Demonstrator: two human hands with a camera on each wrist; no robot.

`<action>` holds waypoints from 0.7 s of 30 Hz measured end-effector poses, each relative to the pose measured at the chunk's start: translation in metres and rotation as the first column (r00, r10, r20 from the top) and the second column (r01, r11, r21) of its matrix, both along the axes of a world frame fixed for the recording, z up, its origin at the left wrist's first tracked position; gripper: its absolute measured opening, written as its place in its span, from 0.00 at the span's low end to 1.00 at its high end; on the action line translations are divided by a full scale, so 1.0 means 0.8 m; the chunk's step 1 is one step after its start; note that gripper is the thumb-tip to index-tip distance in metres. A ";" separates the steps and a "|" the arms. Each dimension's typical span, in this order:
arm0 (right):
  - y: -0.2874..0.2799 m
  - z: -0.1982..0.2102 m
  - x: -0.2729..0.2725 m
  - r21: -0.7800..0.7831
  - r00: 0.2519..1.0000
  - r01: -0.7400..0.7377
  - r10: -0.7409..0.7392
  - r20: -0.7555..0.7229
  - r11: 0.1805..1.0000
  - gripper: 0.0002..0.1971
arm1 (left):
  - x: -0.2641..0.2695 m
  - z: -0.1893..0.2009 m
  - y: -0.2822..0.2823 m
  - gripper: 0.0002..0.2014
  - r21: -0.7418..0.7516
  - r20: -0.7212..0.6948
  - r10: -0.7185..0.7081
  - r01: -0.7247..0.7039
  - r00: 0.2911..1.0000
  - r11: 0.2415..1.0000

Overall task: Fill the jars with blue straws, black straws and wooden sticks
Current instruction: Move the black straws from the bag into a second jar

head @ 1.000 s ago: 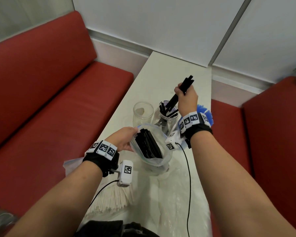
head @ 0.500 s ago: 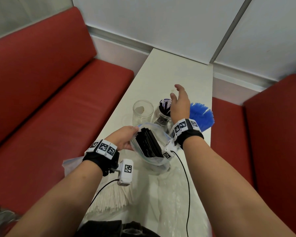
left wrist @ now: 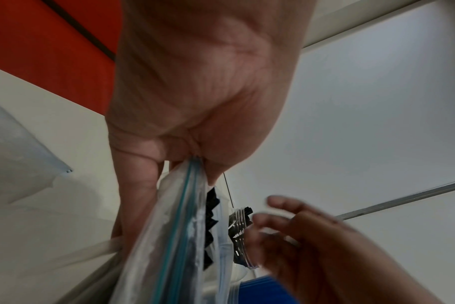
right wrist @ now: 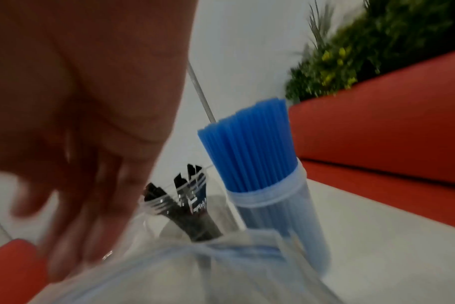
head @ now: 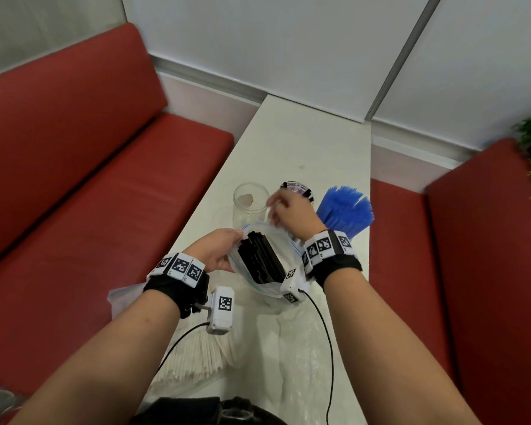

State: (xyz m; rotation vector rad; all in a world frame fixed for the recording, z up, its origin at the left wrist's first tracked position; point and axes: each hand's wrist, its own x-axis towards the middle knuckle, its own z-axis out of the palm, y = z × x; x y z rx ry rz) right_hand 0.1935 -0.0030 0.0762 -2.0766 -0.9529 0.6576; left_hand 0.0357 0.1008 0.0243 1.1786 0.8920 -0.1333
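I see my left hand [head: 218, 250] near the middle of the head frame, pinching the rim of a clear zip bag [head: 284, 250] — in the left wrist view the thumb and fingers [left wrist: 133, 191] close on the bag's blue zip strip and hold its mouth open. A dark bundle of black straws [head: 259, 260] lies inside the bag.

My right hand [head: 292, 211] hovers just above the bag's far edge, its fingers [left wrist: 281, 200] loosely spread and slightly bent, gripping nothing; the motion blur keeps me from saying whether the tips touch the plastic.

Behind that hand stands a jar [right wrist: 185, 207] with a few black straws leaning in it. To its right in the frame, a jar packed with blue straws [head: 347, 210] — they stand upright, well above its rim. To the left, a third clear jar [head: 250, 204] sits on the white counter [head: 304, 142].

At the lower left of the head frame, a fan of pale sticks [head: 196, 354] lies on the counter under my left wrist.
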 end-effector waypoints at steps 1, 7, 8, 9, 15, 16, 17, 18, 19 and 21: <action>-0.006 -0.005 -0.008 -0.169 0.992 -0.107 0.094 -0.079 0.980 0.11 | 0.000 0.002 -0.001 0.15 0.006 -0.002 0.005 -0.005 1.000 1.000; -0.048 -0.073 -0.052 -0.552 0.963 -0.198 0.265 0.044 0.810 0.30 | 0.001 0.008 -0.011 0.14 0.033 -0.005 0.033 -0.033 0.999 0.999; -0.052 -0.083 -0.057 -0.518 0.971 -0.169 0.231 0.057 0.839 0.30 | 0.000 0.009 -0.013 0.15 0.038 -0.008 0.038 -0.038 0.999 0.999; -0.057 -0.092 -0.060 -0.479 0.978 -0.132 0.193 0.080 0.868 0.29 | -0.001 0.009 -0.015 0.14 0.040 -0.010 0.043 -0.042 0.999 0.998; -0.064 -0.107 -0.074 -0.361 0.984 -0.078 0.130 0.123 0.929 0.24 | -0.005 0.012 -0.023 0.16 0.095 -0.018 -0.007 0.008 1.000 0.995; -0.065 -0.107 -0.075 -0.352 0.984 -0.081 0.132 0.122 0.933 0.23 | -0.005 0.013 -0.023 0.17 0.108 -0.018 -0.009 0.011 1.000 0.994; -0.066 -0.107 -0.076 -0.337 0.984 -0.078 0.126 0.124 0.938 0.21 | -0.005 0.013 -0.023 0.17 0.115 -0.015 -0.007 0.008 1.000 0.993; -0.067 -0.107 -0.077 -0.317 0.986 -0.071 0.116 0.124 0.946 0.19 | -0.005 0.014 -0.022 0.17 0.116 -0.011 -0.003 0.005 1.000 0.993; -0.069 -0.108 -0.077 -0.292 0.988 -0.064 0.102 0.116 0.954 0.18 | -0.006 0.015 -0.022 0.17 0.115 -0.006 -0.002 0.002 1.000 0.993; -0.072 -0.105 -0.079 -0.248 0.994 -0.050 0.071 0.077 0.968 0.19 | -0.007 0.017 -0.020 0.16 0.107 0.002 -0.001 0.001 1.000 0.994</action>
